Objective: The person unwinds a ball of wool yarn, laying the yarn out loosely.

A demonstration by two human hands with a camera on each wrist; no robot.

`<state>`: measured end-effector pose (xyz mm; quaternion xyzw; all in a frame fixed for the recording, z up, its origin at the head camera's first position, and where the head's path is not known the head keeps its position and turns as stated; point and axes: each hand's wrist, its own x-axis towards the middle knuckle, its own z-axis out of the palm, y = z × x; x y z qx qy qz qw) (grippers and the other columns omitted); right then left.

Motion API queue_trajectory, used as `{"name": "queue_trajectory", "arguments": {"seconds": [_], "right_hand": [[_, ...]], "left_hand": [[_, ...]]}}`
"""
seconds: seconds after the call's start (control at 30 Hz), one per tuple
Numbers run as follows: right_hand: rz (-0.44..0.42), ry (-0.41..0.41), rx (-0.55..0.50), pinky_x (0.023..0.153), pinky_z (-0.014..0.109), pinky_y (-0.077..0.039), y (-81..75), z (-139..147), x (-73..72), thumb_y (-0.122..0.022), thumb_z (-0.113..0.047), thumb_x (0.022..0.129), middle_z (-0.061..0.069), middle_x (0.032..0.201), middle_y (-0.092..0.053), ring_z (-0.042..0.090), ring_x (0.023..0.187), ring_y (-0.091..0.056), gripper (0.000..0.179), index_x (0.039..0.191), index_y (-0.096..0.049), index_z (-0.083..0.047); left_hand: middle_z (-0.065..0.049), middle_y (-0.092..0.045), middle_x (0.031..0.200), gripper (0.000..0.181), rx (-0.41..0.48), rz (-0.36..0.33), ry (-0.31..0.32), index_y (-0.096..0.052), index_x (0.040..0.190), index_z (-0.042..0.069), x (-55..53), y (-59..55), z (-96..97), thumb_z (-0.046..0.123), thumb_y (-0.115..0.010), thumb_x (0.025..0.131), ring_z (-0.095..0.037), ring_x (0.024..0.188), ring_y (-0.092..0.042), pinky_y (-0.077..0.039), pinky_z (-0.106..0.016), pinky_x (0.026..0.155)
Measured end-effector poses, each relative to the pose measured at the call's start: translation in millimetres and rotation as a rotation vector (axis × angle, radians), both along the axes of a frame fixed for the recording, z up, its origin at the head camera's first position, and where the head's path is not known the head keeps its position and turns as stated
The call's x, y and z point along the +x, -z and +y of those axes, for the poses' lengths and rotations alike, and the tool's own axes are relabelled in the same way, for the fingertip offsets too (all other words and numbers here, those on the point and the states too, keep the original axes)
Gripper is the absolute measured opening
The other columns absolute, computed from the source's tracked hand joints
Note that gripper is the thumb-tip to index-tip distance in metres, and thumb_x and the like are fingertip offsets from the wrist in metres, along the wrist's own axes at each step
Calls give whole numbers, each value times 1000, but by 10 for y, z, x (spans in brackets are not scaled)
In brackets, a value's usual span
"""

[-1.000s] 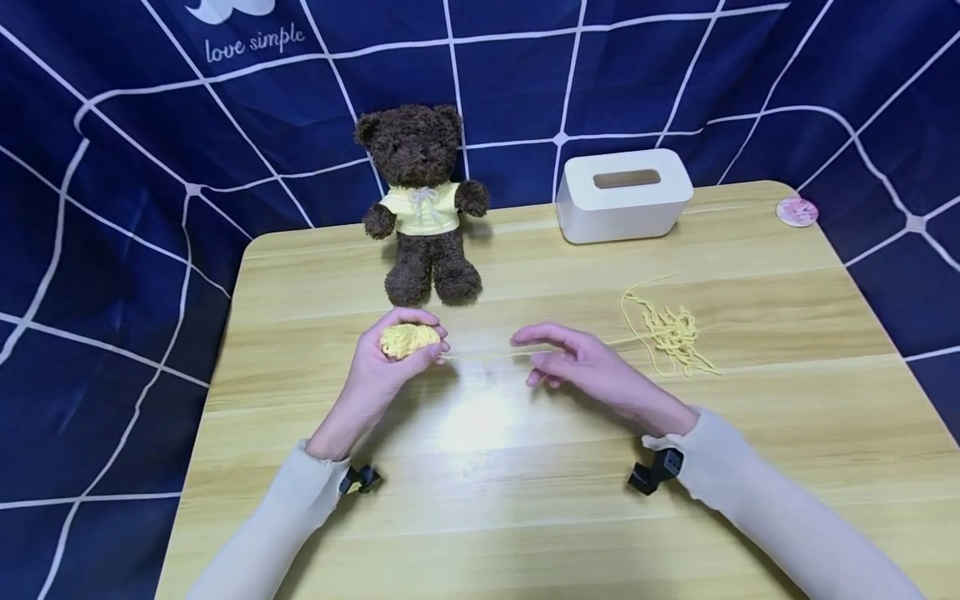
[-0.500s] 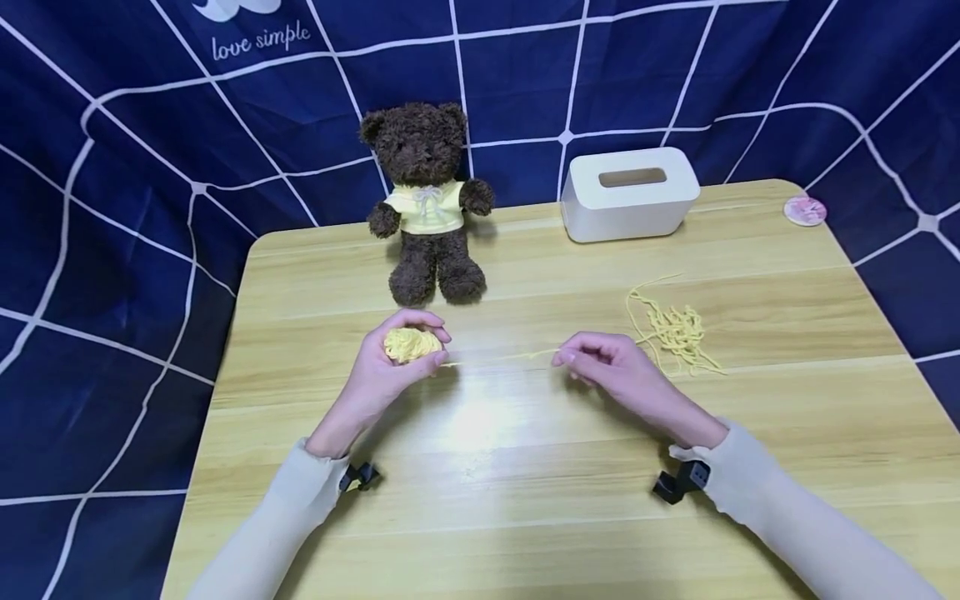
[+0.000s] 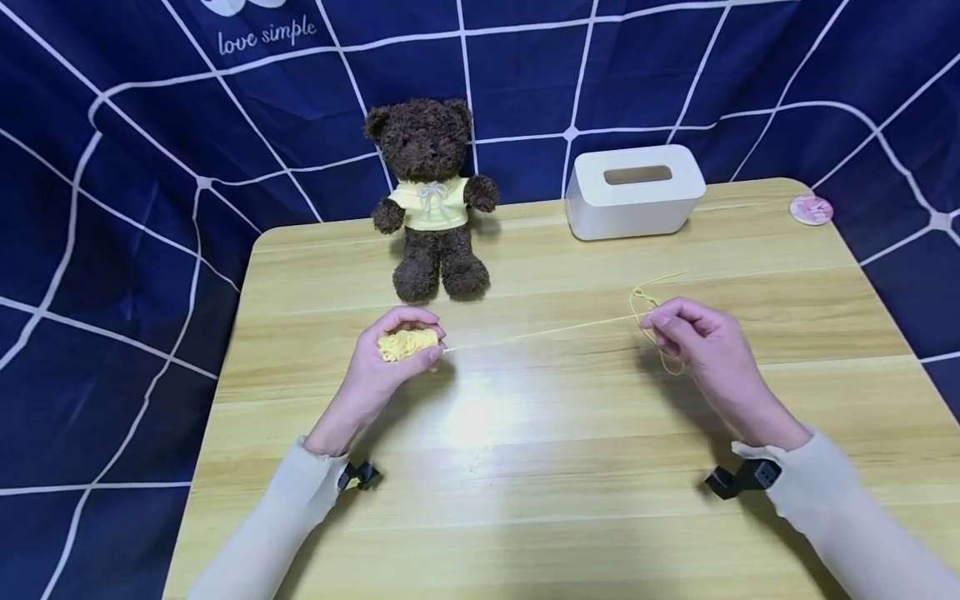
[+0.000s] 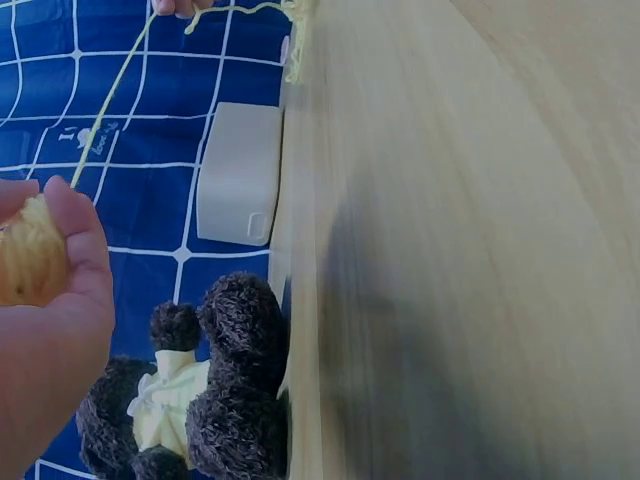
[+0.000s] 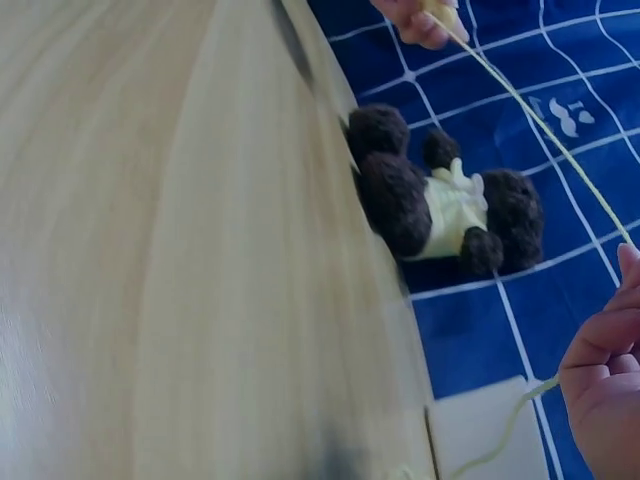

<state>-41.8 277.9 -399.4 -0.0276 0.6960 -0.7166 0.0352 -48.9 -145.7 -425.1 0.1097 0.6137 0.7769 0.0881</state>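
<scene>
My left hand (image 3: 378, 358) grips a yellow ball of yarn (image 3: 407, 343), its fingers and thumb curled round it. From the ball a strand of yarn (image 3: 547, 332) runs taut to my right hand (image 3: 708, 354), which pinches it between thumb and fingertips above the table. A loose loop of the same yarn (image 3: 670, 365) hangs below and beside the right fingers. The right hand covers most of the loose yarn pile in the head view. In the right wrist view the taut strand (image 5: 560, 145) crosses diagonally, and a slack tail (image 5: 510, 428) leaves the hand.
A brown teddy bear (image 3: 431, 208) in a yellow shirt stands at the back of the wooden table (image 3: 480, 517). A white tissue box (image 3: 636, 200) is to its right. A pink round disc (image 3: 812, 210) lies at the back right corner. Blue gridded cloth (image 3: 517, 92) hangs behind.
The right hand, first with spread fingers near the strand, has pinched it and moved right, drawing out a longer taut length. The left hand stays nearly in place with the ball.
</scene>
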Motion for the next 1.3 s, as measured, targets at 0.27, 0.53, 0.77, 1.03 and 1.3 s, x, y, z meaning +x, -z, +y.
{"name": "queue_trajectory", "arguments": {"seconds": [0.27, 0.53, 0.77, 1.03, 1.3], "right_hand": [[70, 60, -241, 59, 18, -52, -55, 156, -53, -60, 2, 110, 8, 90, -70, 13, 73, -56, 18, 105, -73, 12], [165, 168, -493, 59, 22, -55, -153, 405, -106, -55, 12, 109, 16, 82, -68, 16, 70, -60, 18, 102, -67, 23], [221, 312, -670, 53, 24, -55, -209, 689, -182, -47, 21, 106, 24, 77, -68, 22, 63, -63, 19, 97, -63, 28], [213, 484, -732, 44, 27, -52, -130, 1162, -273, -50, 20, 106, 26, 75, -69, 23, 54, -60, 16, 94, -60, 26], [203, 639, -870, 38, 31, -48, -57, 1386, -315, -53, 21, 104, 26, 67, -64, 24, 46, -55, 12, 93, -57, 23]], "left_hand": [[-21, -66, 118, 41, -3, 16, 25, -67, 129, -8, -9, 14, -13, -14, -78, 90, -32, 91, -73, -69, -38, 82], [-19, -65, 121, 41, -53, 24, 6, -69, 131, -6, -18, 29, -40, -9, -80, 92, -24, 91, -68, -67, -32, 77], [-22, -65, 123, 39, -4, -19, -13, -68, 132, -7, -18, 36, -73, -12, -76, 94, -36, 93, -73, -69, -38, 83], [-21, -67, 120, 36, 2, -29, -43, -68, 130, -7, -13, 33, -70, -12, -75, 95, -30, 86, -74, -68, -36, 81], [-20, -69, 118, 41, 33, -31, -101, -63, 136, -12, -20, 30, -94, -13, -73, 96, -23, 84, -74, -68, -33, 77]]}}
